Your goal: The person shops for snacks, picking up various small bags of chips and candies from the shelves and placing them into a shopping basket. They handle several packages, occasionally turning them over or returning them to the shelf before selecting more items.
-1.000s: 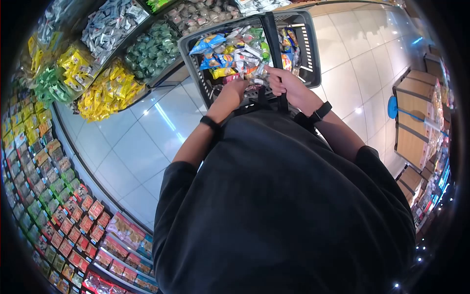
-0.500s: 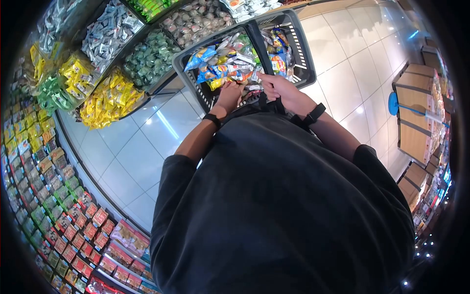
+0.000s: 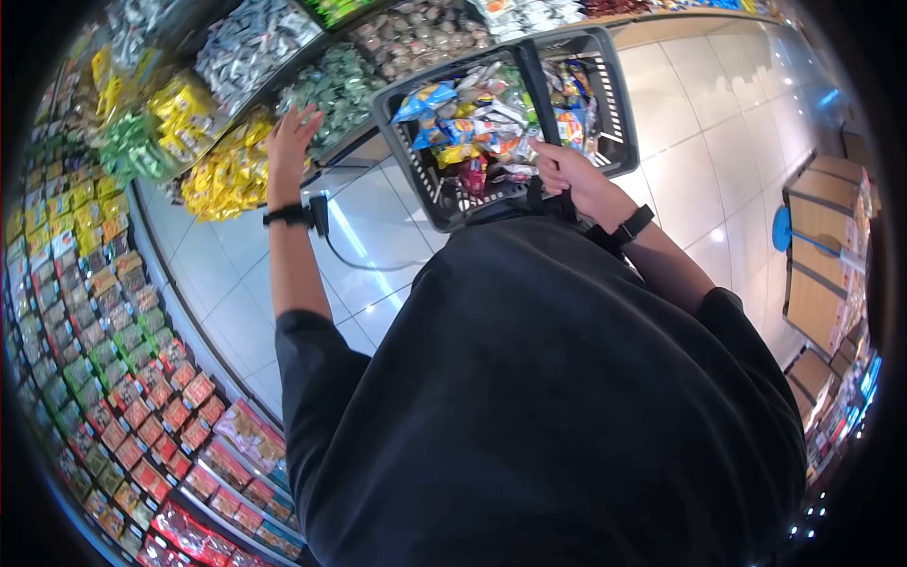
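My left hand (image 3: 291, 142) is raised over the bins on the left, fingers apart and nothing in them. It is nearest to a heap of yellow packets (image 3: 227, 175), with dark green wrapped pieces (image 3: 331, 93) just to its right. My right hand (image 3: 570, 178) is closed around the dark handle (image 3: 537, 90) of a grey shopping basket (image 3: 624, 113). Inside the basket lie many small snack packets, among them a blue one (image 3: 427, 100) and a dark red one (image 3: 474, 176). The handle crosses over them.
More bins line the back, with silver packets (image 3: 253, 42) and brownish wrapped pieces (image 3: 420, 40). A stepped shelf of packaged goods (image 3: 142, 406) runs down the left. Wooden display crates (image 3: 820, 250) stand at the right. Pale floor tiles (image 3: 699, 123) lie between.
My left hand has left the packets in the basket and swung up and left to the bins, its fingers now spread. The dark red packet now shows in the basket. My right hand keeps its grip.
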`<state>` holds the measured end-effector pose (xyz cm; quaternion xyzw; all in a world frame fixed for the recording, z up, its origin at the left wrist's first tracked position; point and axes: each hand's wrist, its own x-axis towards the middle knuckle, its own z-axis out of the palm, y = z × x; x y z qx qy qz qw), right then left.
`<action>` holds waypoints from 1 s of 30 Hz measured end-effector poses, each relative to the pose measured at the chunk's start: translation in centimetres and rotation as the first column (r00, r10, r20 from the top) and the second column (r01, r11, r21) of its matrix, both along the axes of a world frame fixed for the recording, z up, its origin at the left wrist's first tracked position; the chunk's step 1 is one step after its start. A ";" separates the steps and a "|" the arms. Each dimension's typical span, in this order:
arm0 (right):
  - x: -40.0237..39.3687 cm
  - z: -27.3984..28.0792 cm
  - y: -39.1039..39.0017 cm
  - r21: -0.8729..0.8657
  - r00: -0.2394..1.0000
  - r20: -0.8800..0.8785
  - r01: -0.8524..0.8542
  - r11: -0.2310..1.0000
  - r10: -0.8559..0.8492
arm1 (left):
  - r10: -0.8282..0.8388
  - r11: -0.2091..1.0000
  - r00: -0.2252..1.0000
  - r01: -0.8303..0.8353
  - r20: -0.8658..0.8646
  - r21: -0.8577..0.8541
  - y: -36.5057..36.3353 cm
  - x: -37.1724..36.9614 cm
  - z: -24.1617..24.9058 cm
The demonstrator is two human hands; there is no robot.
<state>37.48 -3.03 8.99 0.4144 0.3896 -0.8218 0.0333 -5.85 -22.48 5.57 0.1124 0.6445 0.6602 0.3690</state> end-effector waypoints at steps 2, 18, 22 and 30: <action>0.1 -0.3 -0.3 0.006 1.000 -0.010 0.016 1.000 -0.016 | 0.083 0.970 0.990 -0.054 0.112 -0.237 -0.5 -1.9 -1.7; -0.6 0.5 -1.2 0.048 1.000 0.030 -0.007 0.999 0.006 | -0.605 0.777 0.417 0.495 -0.678 -0.389 4.6 24.8 -7.2; -0.5 0.6 -1.4 0.030 1.000 0.024 -0.021 0.999 0.021 | -0.707 0.655 0.205 0.551 -0.677 -0.518 7.1 26.5 -12.5; -0.5 0.7 -2.1 0.022 0.998 0.067 0.012 1.000 -0.014 | -0.786 0.563 -0.075 0.325 -0.614 -0.760 9.0 30.0 -15.5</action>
